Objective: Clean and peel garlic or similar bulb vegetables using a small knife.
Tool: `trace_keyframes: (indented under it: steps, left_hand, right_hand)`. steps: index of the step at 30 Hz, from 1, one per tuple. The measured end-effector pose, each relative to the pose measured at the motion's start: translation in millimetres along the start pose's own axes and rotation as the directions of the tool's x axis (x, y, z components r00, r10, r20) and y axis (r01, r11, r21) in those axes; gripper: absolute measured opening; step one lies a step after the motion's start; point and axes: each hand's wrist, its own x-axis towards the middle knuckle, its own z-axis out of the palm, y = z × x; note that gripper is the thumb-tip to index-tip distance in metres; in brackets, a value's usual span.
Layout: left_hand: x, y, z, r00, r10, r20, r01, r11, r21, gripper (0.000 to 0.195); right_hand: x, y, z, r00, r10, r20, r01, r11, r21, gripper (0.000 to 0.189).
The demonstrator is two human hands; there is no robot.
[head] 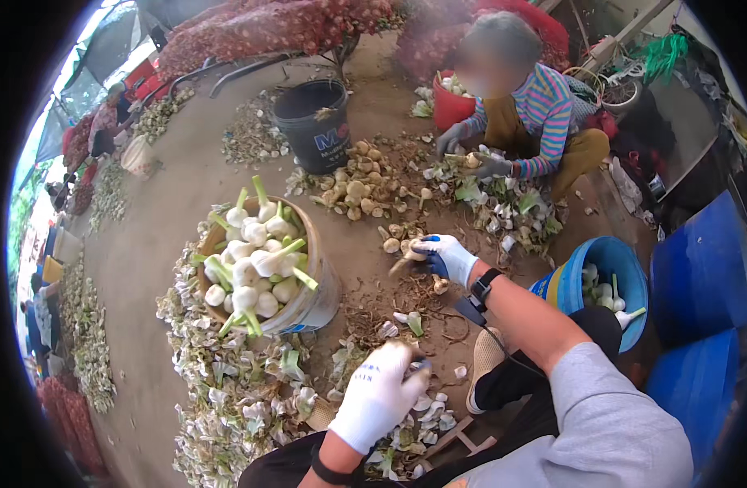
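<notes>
My right hand [451,259], in a white glove with blue-coated fingers, grips an unpeeled garlic bulb [415,251] whose stem sticks out to the lower left. Beside it on the ground lie a few brownish garlic bulbs [393,238]. Closer to my body is my left hand [382,390], gloved in white, its fingers curled. Something dark shows at its fingertips, too blurred to name. A white bucket [324,299] heaped with peeled, green-stemmed garlic [251,256] stands to the left. On the right a blue bucket [633,274] holds several peeled bulbs [605,296].
Garlic skins [227,402] cover the ground around the white bucket. Ahead are a pile of unpeeled garlic [355,183], a black bucket [312,137] and a squatting co-worker [544,122] handling garlic. Blue tubs [700,268] stand at right. Red mesh sacks [257,36] lie at the back.
</notes>
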Motion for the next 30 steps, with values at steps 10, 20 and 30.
trace_keyframes:
  steps: [10,20,30]
  left_hand:
    - [4,12,-19,0.847,0.211,-0.488,-0.067,0.953,0.296,0.02]
    - [-2,12,-28,0.811,0.295,-0.505,-0.135,0.934,0.33,0.024]
    - [-2,28,-27,0.774,0.384,-0.504,-0.071,0.843,0.533,0.027]
  right_hand:
    - [-160,-46,155,0.865,-0.205,0.459,0.322,0.927,-0.194,0.063]
    - [-184,-35,159,0.693,-0.531,0.488,0.72,0.552,-0.421,0.062]
    - [-190,-44,158,0.696,-0.608,0.382,0.718,0.59,-0.369,0.062]
